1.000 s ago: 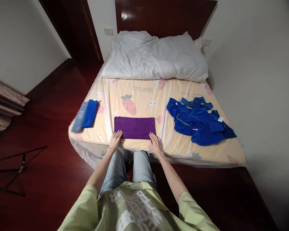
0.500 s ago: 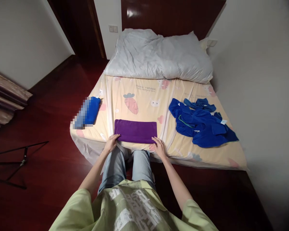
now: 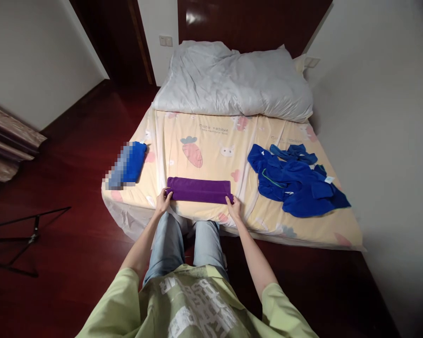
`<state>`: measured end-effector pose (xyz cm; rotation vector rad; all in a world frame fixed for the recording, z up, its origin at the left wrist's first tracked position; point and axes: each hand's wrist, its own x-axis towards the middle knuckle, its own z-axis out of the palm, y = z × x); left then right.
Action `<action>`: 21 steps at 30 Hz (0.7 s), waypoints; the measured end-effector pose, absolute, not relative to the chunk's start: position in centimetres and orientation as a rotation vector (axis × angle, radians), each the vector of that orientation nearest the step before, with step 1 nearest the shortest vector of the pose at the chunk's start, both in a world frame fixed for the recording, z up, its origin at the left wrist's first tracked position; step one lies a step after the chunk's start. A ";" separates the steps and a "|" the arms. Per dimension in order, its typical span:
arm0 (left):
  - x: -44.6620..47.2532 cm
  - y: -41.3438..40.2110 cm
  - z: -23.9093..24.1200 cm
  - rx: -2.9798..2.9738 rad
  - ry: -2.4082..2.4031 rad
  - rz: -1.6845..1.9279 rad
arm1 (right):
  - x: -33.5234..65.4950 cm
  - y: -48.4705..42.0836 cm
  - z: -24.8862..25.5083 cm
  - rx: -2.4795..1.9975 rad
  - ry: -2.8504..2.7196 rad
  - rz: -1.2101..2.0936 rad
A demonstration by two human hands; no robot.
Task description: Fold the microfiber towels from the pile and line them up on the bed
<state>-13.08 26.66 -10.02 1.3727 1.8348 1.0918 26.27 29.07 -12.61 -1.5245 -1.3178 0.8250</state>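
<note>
A purple cloth (image 3: 200, 190), folded into a long flat strip, lies across the front part of the bed. Its near edge is turned up and over toward the far side. My left hand (image 3: 164, 199) pinches the left end of that edge between thumb and fingers. At the opposite end, my right hand (image 3: 234, 206) grips the near right corner in the same way. What kind of cloth item it is, I cannot make out.
Crumpled blue clothes (image 3: 296, 180) lie on the bed's right side. A folded blue cloth (image 3: 136, 162), partly pixelated, rests at the left edge. A grey-white quilt (image 3: 232, 80) lies by the headboard (image 3: 250, 23). A black metal stand (image 3: 31, 238) is on the floor at left.
Both hands have closed on the near edge of the purple cloth and lifted it away from me. The cloth now looks narrower, with a fold line along it.
</note>
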 end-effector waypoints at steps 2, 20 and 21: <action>-13.1 27.0 -10.3 1.388 1.870 1.074 | 26.3 29.4 -12.9 -1.532 -1.335 0.817; -12.8 27.0 -9.9 2.282 1.653 0.667 | 25.0 28.4 -10.4 -1.528 -1.902 0.262; -12.9 26.9 -10.0 2.326 1.579 0.618 | 25.1 28.2 -10.1 -1.462 -2.007 0.284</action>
